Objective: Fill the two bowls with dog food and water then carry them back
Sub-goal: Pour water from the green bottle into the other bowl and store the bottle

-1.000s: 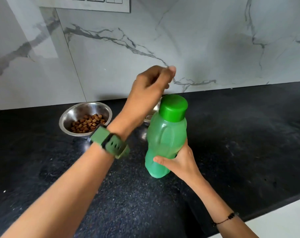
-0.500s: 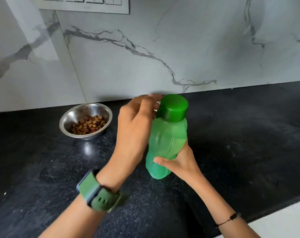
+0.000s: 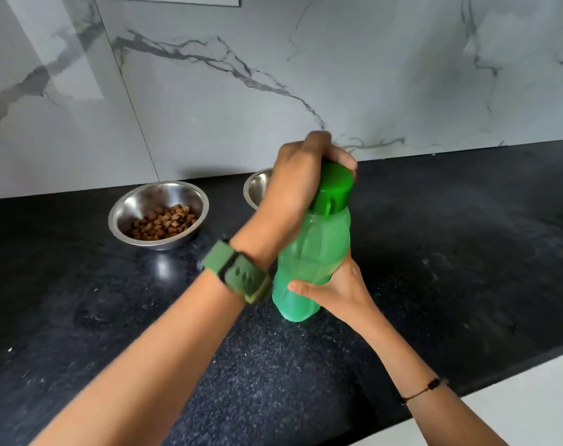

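Left hand grips the cap — right hand holds the green bottle upright.

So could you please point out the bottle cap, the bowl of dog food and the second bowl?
bottle cap (image 3: pixel 336 188), head view, its green side.
bowl of dog food (image 3: pixel 135 204), head view, inner left wall.
second bowl (image 3: pixel 256 188), head view, visible left part.
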The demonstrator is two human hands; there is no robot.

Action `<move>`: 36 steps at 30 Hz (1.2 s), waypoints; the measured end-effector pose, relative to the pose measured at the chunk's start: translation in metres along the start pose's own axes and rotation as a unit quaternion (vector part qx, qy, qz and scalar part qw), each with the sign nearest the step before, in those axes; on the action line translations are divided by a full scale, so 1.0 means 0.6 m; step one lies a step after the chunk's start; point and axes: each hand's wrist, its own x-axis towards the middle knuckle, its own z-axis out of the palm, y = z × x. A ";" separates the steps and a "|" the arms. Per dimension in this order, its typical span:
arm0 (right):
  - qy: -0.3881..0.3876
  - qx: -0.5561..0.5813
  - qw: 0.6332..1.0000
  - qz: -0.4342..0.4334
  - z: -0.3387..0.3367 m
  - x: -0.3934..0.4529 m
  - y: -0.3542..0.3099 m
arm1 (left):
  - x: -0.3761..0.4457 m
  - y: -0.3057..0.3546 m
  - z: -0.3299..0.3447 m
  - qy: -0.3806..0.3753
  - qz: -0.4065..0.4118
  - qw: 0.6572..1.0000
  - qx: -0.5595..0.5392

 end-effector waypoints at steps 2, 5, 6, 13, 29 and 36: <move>-0.001 0.006 1.000 0.004 0.001 0.001 -0.001 | -0.046 -0.014 0.013 0.092 0.031 0.994 -0.040; -0.003 0.023 1.000 0.006 0.000 0.001 0.001 | -0.097 -0.036 0.014 0.134 0.117 0.983 -0.043; -0.003 0.023 1.000 0.006 0.001 0.001 0.002 | -0.092 -0.038 0.007 0.153 0.128 0.979 -0.046; 0.005 0.017 1.000 -0.007 0.001 0.001 0.007 | 0.069 0.006 -0.025 -0.204 -0.099 0.972 -0.059; -0.023 0.056 0.998 0.001 0.005 0.011 0.020 | -0.093 -0.071 0.006 0.192 0.109 0.971 -0.096; -0.013 0.061 0.998 -0.004 0.006 0.004 0.012 | 0.062 0.013 -0.038 -0.125 -0.104 0.979 -0.124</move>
